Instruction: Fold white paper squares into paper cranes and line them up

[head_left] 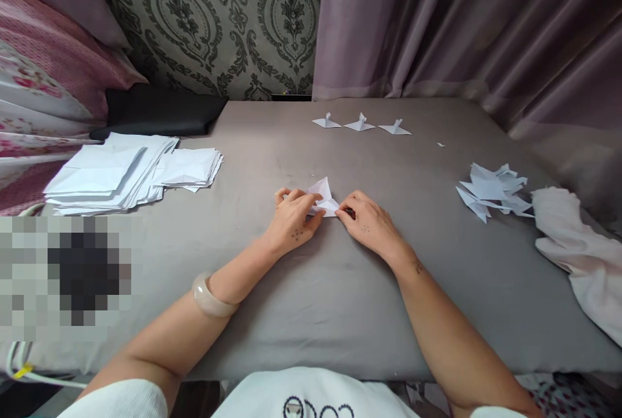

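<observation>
A partly folded piece of white paper lies on the table in front of me, with one pointed flap standing up. My left hand grips its left side, fingers curled over the paper and hiding part of it. At the right corner, my right hand pinches the paper between thumb and forefinger. Farther back stand three small folded paper figures in a row, each with flat points and an upright piece.
Stacks of white paper and smaller paper squares lie at the left. Several folded paper pieces are heaped at the right, beside a pale cloth. A black item sits at the back left. A paper scrap lies toward the back right.
</observation>
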{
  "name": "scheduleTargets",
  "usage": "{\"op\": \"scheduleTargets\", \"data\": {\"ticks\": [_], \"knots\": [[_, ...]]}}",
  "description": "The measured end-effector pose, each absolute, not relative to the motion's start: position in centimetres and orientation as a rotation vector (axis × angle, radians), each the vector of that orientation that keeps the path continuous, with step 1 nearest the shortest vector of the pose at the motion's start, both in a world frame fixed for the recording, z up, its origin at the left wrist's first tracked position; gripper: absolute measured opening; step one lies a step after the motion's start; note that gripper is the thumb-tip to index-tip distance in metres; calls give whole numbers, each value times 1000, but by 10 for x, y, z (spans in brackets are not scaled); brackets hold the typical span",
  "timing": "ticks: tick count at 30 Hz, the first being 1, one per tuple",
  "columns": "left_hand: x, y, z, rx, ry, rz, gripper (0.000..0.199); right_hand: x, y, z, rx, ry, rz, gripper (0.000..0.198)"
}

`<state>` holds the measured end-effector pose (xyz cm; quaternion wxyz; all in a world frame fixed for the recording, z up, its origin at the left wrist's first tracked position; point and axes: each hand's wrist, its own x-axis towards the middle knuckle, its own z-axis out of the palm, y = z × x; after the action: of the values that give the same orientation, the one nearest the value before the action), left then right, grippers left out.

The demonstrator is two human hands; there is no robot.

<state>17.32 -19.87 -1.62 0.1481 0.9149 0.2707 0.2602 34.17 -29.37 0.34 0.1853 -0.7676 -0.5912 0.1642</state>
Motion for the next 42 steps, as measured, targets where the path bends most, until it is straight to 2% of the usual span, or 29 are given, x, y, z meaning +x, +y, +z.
{"op": "scheduleTargets", "data": {"ticks": [6, 10, 19, 22, 26, 30, 34, 39, 42], "knots": [[172, -200, -14, 2580, 751, 671, 26, 333, -293, 2, -2199, -1703, 360, 12], [168, -196, -17, 2638, 703, 643, 44, 327, -295, 0, -2091, -1861, 279, 21], [167, -193, -18, 2910, 570, 823, 45, 321, -305, 11, -2142, -2036, 264, 32], [167, -194, -18, 2881, 773, 965, 38, 321, -308, 16, -2135, -2081, 325, 33], [167, -193, -20, 2653, 1107, 1068, 52, 323, -312, 19, -2147, -2088, 389, 33], [167, -200, -15, 2323, 1215, 756, 39, 326, -314, 21, -2204, -2073, 479, 37], [169, -205, -12, 2212, 1068, 794, 16, 329, -314, 21, -2226, -2075, 505, 39], [167, -202, -15, 2251, 907, 987, 21, 330, -312, 24, -2241, -2083, 533, 41], [166, -202, -16, 2373, 724, 954, 19, 330, -312, 27, -2252, -2092, 541, 41]]}}
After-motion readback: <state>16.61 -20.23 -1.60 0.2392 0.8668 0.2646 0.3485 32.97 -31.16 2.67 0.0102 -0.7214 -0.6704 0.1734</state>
